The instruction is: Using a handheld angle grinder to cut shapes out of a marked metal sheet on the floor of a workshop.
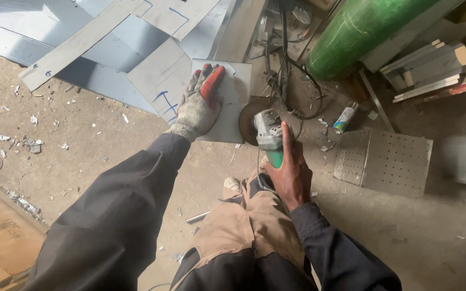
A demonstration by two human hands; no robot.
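Fingers (212,81) of the gloved left hand (198,105) lie spread and flat on a small metal sheet (233,94), pressing it onto the dusty floor (109,145); the glove is grey knit with red fingertips. The right hand (291,170), bare, is closed around the green body of an angle grinder (268,137), its forefinger stretched along the housing toward the grey head. The grinder's dark disc (248,121) sits at the right edge of the small sheet, just beside the gloved hand; whether it touches the metal cannot be told. The sheet lies on the floor in front of the person's knee, overlapping a heap of larger grey sheets (109,43) marked with blue lines. Black cables (284,70) trail away behind the grinder toward a green gas cylinder (357,32) lying at an angle. Near it on the floor rests a spray can (345,117), and beside that a perforated metal plate (384,159). Stacked timber offcuts (432,67) lie at the upper right. Metal scraps (28,143) are scattered over the floor at the left.
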